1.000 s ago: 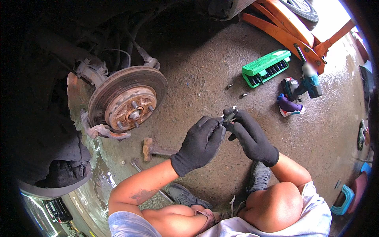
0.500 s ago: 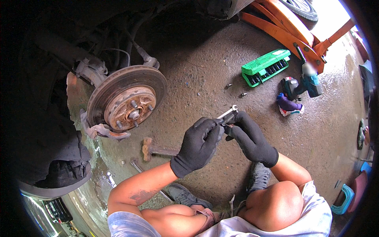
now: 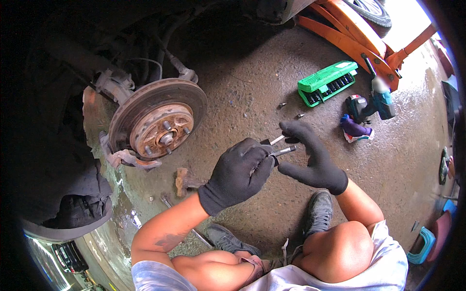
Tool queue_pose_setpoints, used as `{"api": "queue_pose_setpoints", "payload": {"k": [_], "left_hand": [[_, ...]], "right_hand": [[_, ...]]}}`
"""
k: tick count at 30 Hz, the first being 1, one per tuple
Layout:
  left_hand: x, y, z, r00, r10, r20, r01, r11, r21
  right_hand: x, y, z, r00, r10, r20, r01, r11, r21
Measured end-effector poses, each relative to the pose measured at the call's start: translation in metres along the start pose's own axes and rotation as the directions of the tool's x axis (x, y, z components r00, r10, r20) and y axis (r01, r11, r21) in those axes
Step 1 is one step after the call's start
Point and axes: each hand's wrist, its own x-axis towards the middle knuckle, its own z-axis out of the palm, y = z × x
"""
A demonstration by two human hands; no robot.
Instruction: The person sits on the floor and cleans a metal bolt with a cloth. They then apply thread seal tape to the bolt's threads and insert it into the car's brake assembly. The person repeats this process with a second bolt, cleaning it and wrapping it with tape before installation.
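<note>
My left hand, in a black glove, is closed around a slim wrench and a short metal pin with a dark tip. Both stick out past its fingertips, side by side, toward the right. Opposite it, my right hand, gloved alike, has its thumb and fingers spread apart around the free ends. The wrench's far end is hidden at the right fingertips, and whether they touch it I cannot tell. To the left stands a rusty brake disc on its hub with bare studs.
A hammer and a long metal bar lie near my left forearm. Beyond my hands are an open green socket case, small metal pieces, a teal cordless impact tool and a purple cloth item. An orange jack stands far right.
My right hand has opened and drawn slightly right, off the pieces it was pinching. The pin now shows beside the wrench, while my left hand keeps hold and has shifted slightly left.
</note>
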Motion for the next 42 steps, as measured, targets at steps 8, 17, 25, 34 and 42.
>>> {"api": "queue_pose_setpoints", "payload": {"k": [8,17,25,34,42], "left_hand": [[0.002,0.006,-0.009,0.995,0.004,0.104,-0.012,0.997,0.081],[0.000,0.001,-0.012,0.974,-0.001,0.227,-0.007,0.999,0.031],[0.000,-0.002,-0.013,0.959,0.041,0.282,-0.022,0.997,-0.069],[0.002,0.006,-0.012,0.674,-0.651,0.349,0.688,0.381,-0.618],[-0.009,-0.003,-0.009,0.946,0.313,0.086,-0.325,0.901,0.287]], "right_hand": [[0.019,-0.017,-0.010,0.973,-0.099,0.209,0.135,0.977,-0.166],[0.022,-0.019,-0.017,0.940,-0.015,0.342,0.048,0.995,-0.086],[0.019,-0.027,-0.015,0.894,0.223,0.388,-0.267,0.962,0.063],[0.020,-0.034,-0.015,0.860,0.370,0.351,-0.425,0.901,0.091],[0.017,-0.021,-0.014,0.822,0.443,0.359,-0.529,0.826,0.193]]}}
